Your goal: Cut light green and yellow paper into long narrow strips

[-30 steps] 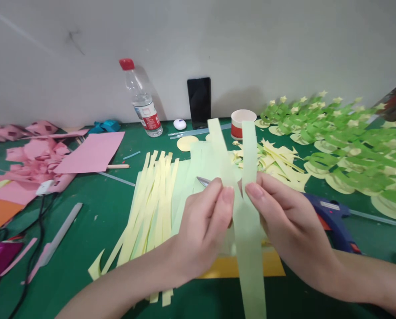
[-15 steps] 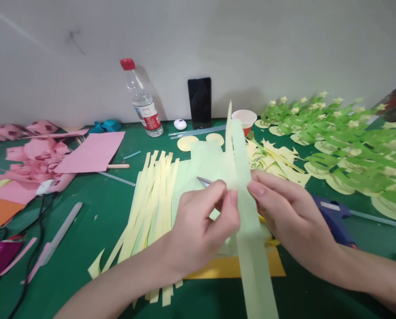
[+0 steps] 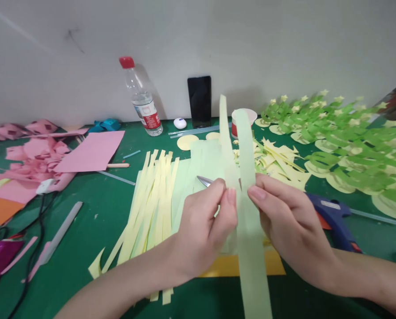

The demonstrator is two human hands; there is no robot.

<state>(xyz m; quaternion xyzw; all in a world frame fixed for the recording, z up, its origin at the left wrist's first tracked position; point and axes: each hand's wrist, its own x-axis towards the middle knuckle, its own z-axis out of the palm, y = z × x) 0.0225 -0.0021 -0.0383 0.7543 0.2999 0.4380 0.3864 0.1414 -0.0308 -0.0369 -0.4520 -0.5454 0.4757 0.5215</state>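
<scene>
Both hands meet over the middle of the green table and pinch pale green paper strips. My left hand [image 3: 206, 221] is closed, thumb and fingers pinching a narrow strip [image 3: 225, 137] that stands up and leans back. My right hand [image 3: 284, 221] is closed on a wider pale green strip [image 3: 251, 248] that runs from near the cup down past the bottom edge. Under the hands lie several cut pale yellow and green strips [image 3: 154, 199] and a scissor tip [image 3: 204, 180].
A blue glue gun [image 3: 334, 217] lies right of my right hand. Green and yellow paper shapes [image 3: 344, 141] fill the right side, pink paper [image 3: 88, 153] the left. A water bottle [image 3: 141, 99], black phone [image 3: 199, 101] and cup [image 3: 237, 124] stand at the wall.
The two strip ends came together, then parted a little again and now stand more upright. Both hands have stayed pinched in about the same place.
</scene>
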